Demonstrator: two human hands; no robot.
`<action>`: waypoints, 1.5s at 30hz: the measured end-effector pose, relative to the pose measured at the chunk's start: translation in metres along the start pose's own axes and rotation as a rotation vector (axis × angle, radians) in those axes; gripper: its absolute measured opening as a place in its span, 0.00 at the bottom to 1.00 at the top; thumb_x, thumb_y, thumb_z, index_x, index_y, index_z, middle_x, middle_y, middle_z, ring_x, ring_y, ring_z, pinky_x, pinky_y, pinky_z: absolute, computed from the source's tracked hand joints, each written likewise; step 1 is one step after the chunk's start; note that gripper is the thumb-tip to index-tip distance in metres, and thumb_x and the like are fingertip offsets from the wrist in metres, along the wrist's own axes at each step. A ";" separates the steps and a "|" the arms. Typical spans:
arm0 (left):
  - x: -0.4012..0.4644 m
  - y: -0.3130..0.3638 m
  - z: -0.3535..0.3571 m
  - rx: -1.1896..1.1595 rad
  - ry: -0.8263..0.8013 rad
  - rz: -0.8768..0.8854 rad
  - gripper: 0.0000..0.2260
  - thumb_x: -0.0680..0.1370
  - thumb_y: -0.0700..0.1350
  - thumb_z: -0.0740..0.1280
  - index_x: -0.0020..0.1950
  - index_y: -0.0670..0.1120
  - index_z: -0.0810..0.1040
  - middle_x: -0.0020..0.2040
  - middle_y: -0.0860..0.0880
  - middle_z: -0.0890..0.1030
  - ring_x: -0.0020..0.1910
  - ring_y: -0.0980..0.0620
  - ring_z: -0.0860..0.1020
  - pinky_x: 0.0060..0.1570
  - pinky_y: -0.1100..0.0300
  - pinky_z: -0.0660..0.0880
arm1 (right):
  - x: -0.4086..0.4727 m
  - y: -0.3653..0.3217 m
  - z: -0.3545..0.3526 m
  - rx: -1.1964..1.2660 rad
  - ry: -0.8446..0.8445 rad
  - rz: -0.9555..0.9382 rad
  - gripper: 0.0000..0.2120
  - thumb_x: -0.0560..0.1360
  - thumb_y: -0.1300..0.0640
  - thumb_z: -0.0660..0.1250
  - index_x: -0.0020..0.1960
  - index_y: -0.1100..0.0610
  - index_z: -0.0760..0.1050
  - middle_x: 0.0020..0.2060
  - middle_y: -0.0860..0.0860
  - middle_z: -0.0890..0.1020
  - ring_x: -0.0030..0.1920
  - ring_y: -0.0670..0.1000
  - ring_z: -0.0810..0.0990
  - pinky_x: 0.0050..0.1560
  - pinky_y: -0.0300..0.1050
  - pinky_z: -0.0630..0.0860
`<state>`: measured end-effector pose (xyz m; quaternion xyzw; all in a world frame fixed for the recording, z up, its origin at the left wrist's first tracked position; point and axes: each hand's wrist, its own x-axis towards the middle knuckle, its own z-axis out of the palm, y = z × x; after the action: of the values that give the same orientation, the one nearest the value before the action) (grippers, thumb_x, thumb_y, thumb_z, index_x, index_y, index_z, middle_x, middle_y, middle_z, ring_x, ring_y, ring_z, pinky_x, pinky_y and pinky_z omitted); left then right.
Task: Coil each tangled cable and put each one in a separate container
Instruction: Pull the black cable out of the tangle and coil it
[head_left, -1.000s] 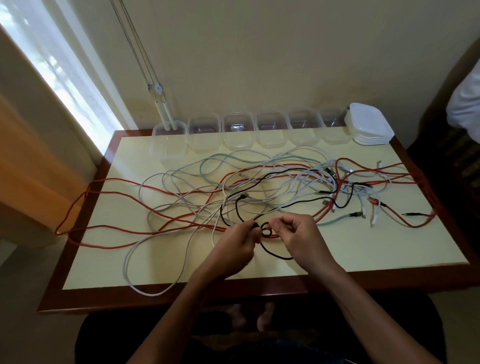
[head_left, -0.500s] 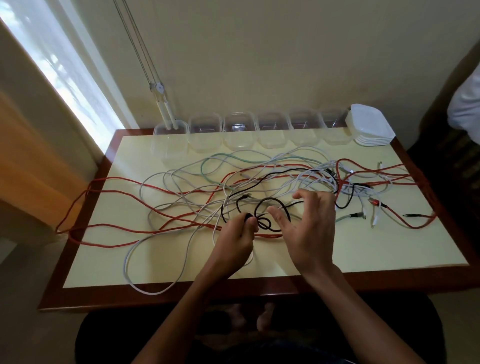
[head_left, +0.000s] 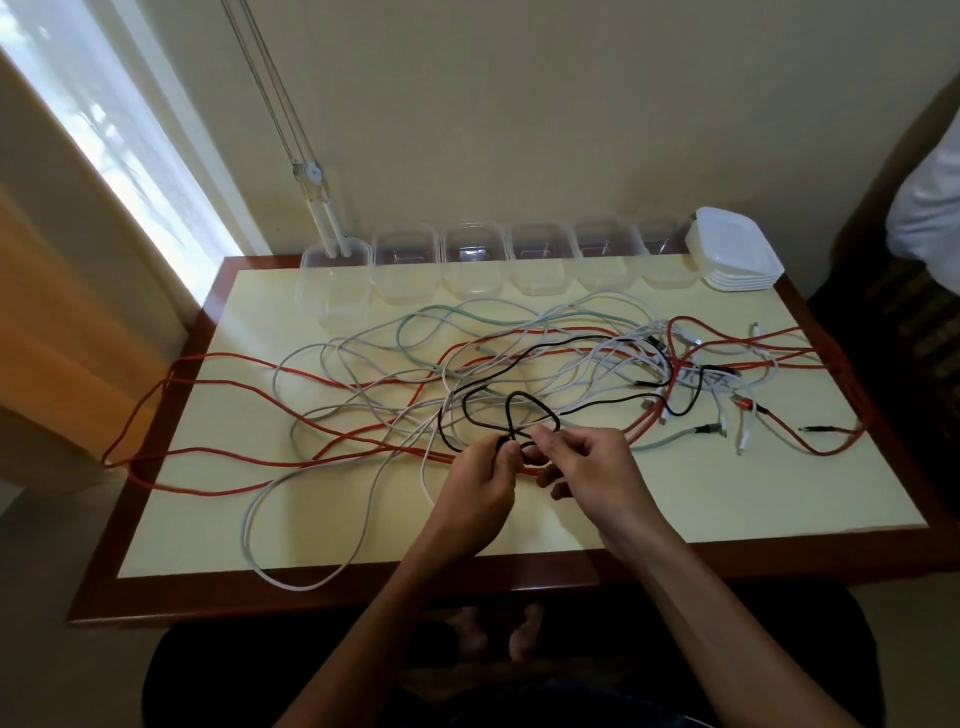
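Head view: both hands work over the near middle of the desk (head_left: 779, 499), on which a heap of tangled cables lies. The left hand (head_left: 480, 486) has its fingers curled round the end of the black cable (head_left: 524, 399), pinching it between thumb and forefinger. The right hand (head_left: 589, 467) pinches the same cable just beside it, its other fingers loosely curled. A small black loop stands up between the two hands, and the rest of the cable runs away into the heap, crossing white cables (head_left: 332, 452) and red cables (head_left: 234, 387). Six clear containers (head_left: 543, 262) wait in a row at the far edge, well apart from the hands, with a stack of lids (head_left: 732, 254) at their right. The black cable looks thin, light and limp, so I judge it will spring out of its loops unless each turn is held where it crosses; the plug end is the sensible place to hold.
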<state>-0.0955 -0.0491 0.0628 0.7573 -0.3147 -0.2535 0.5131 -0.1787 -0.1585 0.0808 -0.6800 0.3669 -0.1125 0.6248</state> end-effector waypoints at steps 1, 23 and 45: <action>0.000 -0.001 0.000 -0.001 0.000 -0.009 0.15 0.84 0.41 0.57 0.37 0.49 0.70 0.29 0.55 0.69 0.26 0.60 0.66 0.29 0.65 0.62 | 0.000 -0.001 0.000 -0.054 -0.008 -0.008 0.14 0.79 0.50 0.66 0.42 0.58 0.83 0.37 0.50 0.86 0.33 0.46 0.80 0.34 0.41 0.76; -0.004 0.001 -0.057 -0.882 -0.652 -0.285 0.12 0.80 0.46 0.59 0.37 0.47 0.72 0.27 0.52 0.59 0.26 0.55 0.55 0.25 0.61 0.50 | 0.045 -0.038 -0.073 0.096 0.219 -0.256 0.23 0.77 0.54 0.69 0.29 0.53 0.62 0.27 0.49 0.57 0.26 0.48 0.55 0.27 0.42 0.55; 0.014 -0.015 -0.029 -0.712 0.191 -0.190 0.16 0.81 0.56 0.55 0.50 0.44 0.72 0.34 0.50 0.69 0.34 0.51 0.70 0.43 0.55 0.69 | -0.007 0.003 0.006 -0.383 -0.364 -0.578 0.12 0.77 0.56 0.66 0.40 0.61 0.82 0.27 0.43 0.74 0.28 0.41 0.71 0.32 0.32 0.62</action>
<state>-0.0626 -0.0376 0.0581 0.5776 -0.0863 -0.3217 0.7453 -0.1818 -0.1491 0.0787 -0.8685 0.0578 -0.0910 0.4838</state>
